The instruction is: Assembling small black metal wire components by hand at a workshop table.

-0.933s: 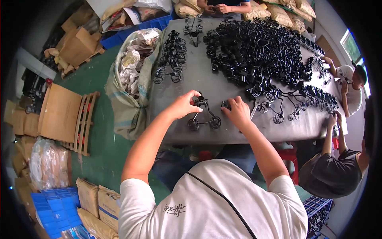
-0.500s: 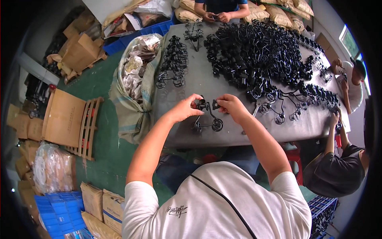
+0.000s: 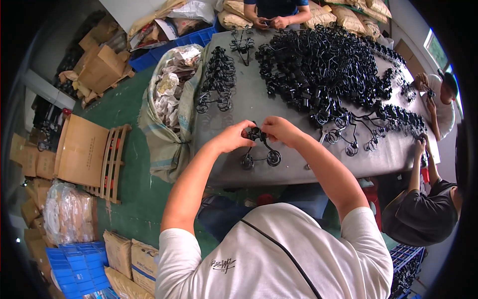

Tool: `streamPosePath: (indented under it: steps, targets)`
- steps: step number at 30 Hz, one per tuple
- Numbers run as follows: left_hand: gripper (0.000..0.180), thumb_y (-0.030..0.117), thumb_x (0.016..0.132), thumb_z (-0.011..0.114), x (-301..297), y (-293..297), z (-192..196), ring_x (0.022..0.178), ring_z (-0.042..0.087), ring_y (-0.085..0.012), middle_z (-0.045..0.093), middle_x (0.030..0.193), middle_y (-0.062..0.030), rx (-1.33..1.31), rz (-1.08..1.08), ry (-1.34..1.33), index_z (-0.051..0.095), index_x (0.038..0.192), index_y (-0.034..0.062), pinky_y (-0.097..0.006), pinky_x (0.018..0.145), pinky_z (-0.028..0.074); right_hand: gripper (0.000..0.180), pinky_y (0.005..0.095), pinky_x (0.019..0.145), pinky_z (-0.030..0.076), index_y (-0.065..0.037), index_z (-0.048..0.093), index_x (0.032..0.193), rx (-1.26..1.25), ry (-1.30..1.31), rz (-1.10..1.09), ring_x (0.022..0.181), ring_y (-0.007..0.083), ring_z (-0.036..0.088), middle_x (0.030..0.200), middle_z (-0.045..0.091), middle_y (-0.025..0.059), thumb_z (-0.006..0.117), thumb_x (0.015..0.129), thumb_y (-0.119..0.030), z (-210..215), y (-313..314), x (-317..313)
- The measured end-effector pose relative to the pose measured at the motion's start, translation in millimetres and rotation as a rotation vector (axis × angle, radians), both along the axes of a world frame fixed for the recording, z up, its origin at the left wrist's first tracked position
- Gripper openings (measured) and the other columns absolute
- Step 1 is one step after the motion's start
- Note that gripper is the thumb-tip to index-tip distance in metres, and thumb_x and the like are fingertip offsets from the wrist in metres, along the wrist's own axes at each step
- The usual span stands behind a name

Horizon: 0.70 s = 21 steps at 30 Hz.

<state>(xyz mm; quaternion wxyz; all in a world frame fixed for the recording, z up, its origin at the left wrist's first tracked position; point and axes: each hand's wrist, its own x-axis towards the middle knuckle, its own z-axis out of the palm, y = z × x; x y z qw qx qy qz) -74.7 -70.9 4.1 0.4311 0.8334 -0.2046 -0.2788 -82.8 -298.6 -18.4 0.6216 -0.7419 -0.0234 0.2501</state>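
Observation:
Over the near part of the table, my left hand (image 3: 235, 138) grips the head of a black bent-rod part with looped ends (image 3: 273, 158). Two curled loops hang from it toward me. Closed fingers of my right hand (image 3: 279, 130) press against the right side of that head, where a small black piece is mostly hidden by them. Whether that piece is joined to the rod part cannot be made out. A row of similar black parts (image 3: 217, 79) lies beyond my left hand, and a big tangled heap of them (image 3: 318, 70) is to the far right.
The grey table (image 3: 244, 112) ends close to my body. Left of it stands a woven sack (image 3: 162, 144) full of crumpled wrapping. One co-worker's hands (image 3: 271, 23) are at the far edge; two other people (image 3: 423, 209) work on the right. A cardboard box (image 3: 82, 149) leans by a pallet.
My right hand has moved left, bringing the small black piece from a short gap away up against the part's head. My left hand stays nearly in place.

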Motion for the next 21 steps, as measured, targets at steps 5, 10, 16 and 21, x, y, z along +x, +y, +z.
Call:
streamPosePath:
  steps: [5, 10, 16, 21]
  targets:
    - [0.061, 0.023, 0.076, 0.082, -6.0, -14.0, 19.1, 0.081, 0.058, -0.0166, 0.060, 0.088, -0.0051, 0.180, -0.020, -0.081, 0.056, 0.130, 0.0098, -0.032, 0.073, 0.048, 0.027, 0.0271, 0.053, 0.044, -0.002, 0.059, 0.089, 0.014, -0.067, 0.004, 0.061, 0.0125, 0.056, 0.073, 0.059, 0.0045, 0.076, 0.084, -0.022, 4.3, 4.8, -4.7]
    - [0.056, 0.017, 0.077, 0.075, -28.6, -26.2, 1.3, 0.099, 0.063, -0.0314, 0.056, 0.116, -0.0154, 0.279, 0.091, -0.415, 0.055, 0.129, 0.0085, -0.040, 0.088, 0.052, 0.037, 0.0267, 0.056, 0.044, 0.000, 0.059, 0.104, -0.096, -0.074, -0.074, 0.067, 0.0122, 0.057, 0.082, 0.060, 0.0077, 0.078, 0.084, -0.024, -10.9, 6.9, -4.7]
    - [0.054, 0.011, 0.077, 0.070, -58.3, -36.0, -28.2, 0.107, 0.059, -0.0371, 0.049, 0.126, -0.0193, 0.170, 0.304, -0.730, 0.052, 0.127, 0.0009, -0.043, 0.091, 0.050, 0.064, 0.0249, 0.053, 0.039, 0.005, 0.048, 0.134, 0.263, 0.276, -0.123, 0.066, 0.0093, 0.050, 0.088, 0.057, 0.0055, 0.077, 0.086, -0.026, -10.8, 7.2, -17.3]
    - [0.049, 0.023, 0.082, 0.075, -74.3, -29.2, -45.6, 0.086, 0.067, -0.0336, 0.062, 0.108, -0.0202, 0.040, 0.677, -0.584, 0.052, 0.119, 0.0013, -0.039, 0.076, 0.053, 0.075, 0.0245, 0.052, 0.036, 0.007, 0.039, 0.143, 0.343, 0.267, -0.214, 0.061, 0.0082, 0.046, 0.087, 0.056, 0.0043, 0.076, 0.086, -0.024, -12.2, 14.0, -23.2]
